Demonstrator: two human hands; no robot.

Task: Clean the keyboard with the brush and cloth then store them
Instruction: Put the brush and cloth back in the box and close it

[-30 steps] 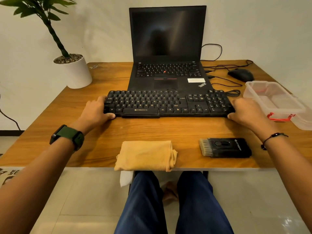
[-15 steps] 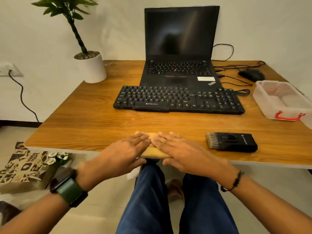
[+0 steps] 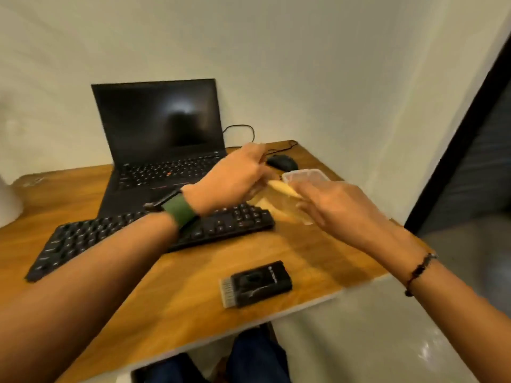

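White plant pot (image 3: 8,200) cut off at the far left edge, on the wooden desk (image 3: 193,308). Black external keyboard (image 3: 149,239) lying slantwise across the left and middle of the frame, partly covered by the left forearm with its green watch band (image 3: 181,211). Open black laptop (image 3: 163,139) behind it in the upper left-middle, screen dark. Left hand (image 3: 235,178) raised at centre frame above the keyboard's right end, fingers curled, seemingly pinching the near end of the yellow cloth (image 3: 282,187); blur hides the exact grip. Black brush (image 3: 255,283) with pale bristles flat on the desk in the lower middle, close to the front edge, touched by neither hand. Black mouse (image 3: 282,163) with its cable behind the hands, right of the laptop. Clear plastic container (image 3: 304,175) right of centre, the cloth held at its opening between both hands. Right hand (image 3: 331,203) just beside the container, fingers extended and loosely spread, against the cloth and container wall; cannot tell whether gripping. Dark bead bracelet (image 3: 417,272) on the right wrist at lower right.
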